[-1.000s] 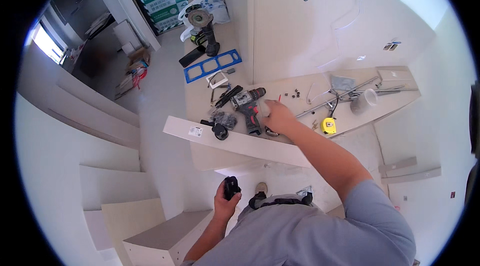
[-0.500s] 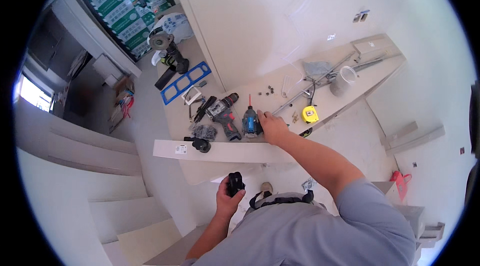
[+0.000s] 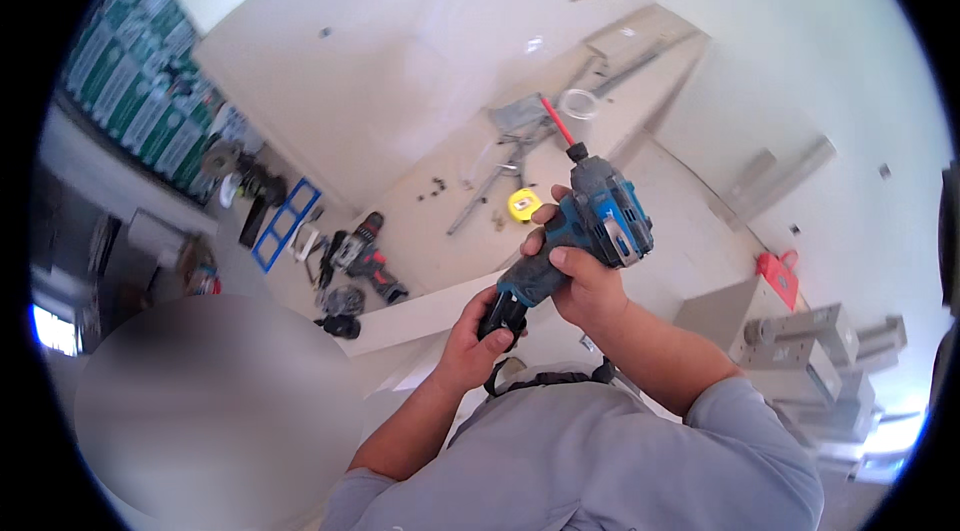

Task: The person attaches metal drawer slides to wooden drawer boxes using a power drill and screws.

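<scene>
My right hand (image 3: 588,289) is wrapped round the grip of a blue-and-black impact driver (image 3: 612,221), which I hold up in front of my body. A long red bit (image 3: 557,121) sticks out of its nose toward the far side. In my left hand (image 3: 466,351) is a black battery pack (image 3: 503,318), held against the base of the driver's grip. Whether the battery is fully seated cannot be made out.
On the bench (image 3: 440,256) lie a grey-and-red drill (image 3: 366,258), a yellow tape measure (image 3: 523,204), a blue frame-like tool (image 3: 286,224) and metal rods (image 3: 485,196). A translucent tub (image 3: 579,105) stands farther back. Boxes (image 3: 790,371) and a red bag (image 3: 779,278) are at right.
My right hand has lifted the impact driver off the bench and brought it toward me. The battery pack in my left hand has come up to its base. The view has turned rightward.
</scene>
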`<state>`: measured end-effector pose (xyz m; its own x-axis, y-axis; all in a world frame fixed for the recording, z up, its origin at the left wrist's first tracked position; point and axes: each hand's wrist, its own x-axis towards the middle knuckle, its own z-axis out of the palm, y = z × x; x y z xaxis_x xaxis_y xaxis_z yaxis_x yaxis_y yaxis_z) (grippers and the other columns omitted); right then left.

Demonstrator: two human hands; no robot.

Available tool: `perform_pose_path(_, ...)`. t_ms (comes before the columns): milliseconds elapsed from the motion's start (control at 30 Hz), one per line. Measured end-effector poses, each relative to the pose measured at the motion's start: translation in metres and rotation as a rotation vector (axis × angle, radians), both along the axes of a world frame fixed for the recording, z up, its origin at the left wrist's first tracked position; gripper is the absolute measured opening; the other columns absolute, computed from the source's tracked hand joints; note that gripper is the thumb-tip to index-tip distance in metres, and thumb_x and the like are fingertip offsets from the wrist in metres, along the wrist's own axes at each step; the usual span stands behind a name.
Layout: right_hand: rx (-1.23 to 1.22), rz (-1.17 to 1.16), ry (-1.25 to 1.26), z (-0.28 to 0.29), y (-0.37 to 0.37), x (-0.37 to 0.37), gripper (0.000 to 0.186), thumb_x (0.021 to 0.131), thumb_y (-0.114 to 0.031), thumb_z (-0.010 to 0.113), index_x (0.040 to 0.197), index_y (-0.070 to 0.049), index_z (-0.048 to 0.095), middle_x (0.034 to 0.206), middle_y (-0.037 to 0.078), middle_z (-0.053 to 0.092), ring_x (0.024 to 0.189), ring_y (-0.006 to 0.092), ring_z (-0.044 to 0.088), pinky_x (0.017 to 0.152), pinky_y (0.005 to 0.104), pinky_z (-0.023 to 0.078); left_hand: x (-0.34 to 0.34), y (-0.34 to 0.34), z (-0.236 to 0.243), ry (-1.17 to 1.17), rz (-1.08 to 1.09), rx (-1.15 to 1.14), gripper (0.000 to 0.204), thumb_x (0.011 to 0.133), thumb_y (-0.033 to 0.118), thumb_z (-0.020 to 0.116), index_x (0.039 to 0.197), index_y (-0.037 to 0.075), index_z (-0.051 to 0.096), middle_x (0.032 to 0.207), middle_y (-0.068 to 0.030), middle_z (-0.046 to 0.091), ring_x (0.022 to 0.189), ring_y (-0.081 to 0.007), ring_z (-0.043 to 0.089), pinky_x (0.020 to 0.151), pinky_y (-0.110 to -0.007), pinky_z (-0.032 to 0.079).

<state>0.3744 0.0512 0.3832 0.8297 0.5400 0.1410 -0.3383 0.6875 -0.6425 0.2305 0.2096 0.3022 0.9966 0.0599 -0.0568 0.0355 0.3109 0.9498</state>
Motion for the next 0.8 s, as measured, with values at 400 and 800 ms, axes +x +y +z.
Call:
perform_pose_path(400, 0.061, -0.321, 0.053, -0.002, -0.177, -0.045, 0.084, 0.081, -0.005, 0.072, 0.159, -0.010, 0.042, 0.136, 0.013, 0.063, 0.109, 0.0285, 0.069, 0.093, 0.0553, 0.062, 0.072, -0.170, 0.020, -0.296, -0.456, -0.118, 0.120, 0.099, 0.077, 0.059, 0.175, 0.010, -0.005, 0.174, -0.0207, 0.024, 0.155, -0.0348, 0.036, 0.126, -0.049, 0.031)
perform_pose_path(800, -0.813, -0.671, -0.017, -0.109, -0.458, -0.198, 0.026, 0.100, -0.014, 0.080, 0.122, -0.008, 0.070, 0.109, 0.002, 0.074, 0.099, 0.0148, 0.072, 0.090, 0.0357, 0.060, 0.108, -0.289, -0.128, 0.127, -0.689, 0.098, 0.078, 0.107, 0.062, 0.056, 0.160, 0.005, 0.042, 0.154, -0.0137, 0.055, 0.130, -0.0284, 0.061, 0.106, -0.044, 0.051)
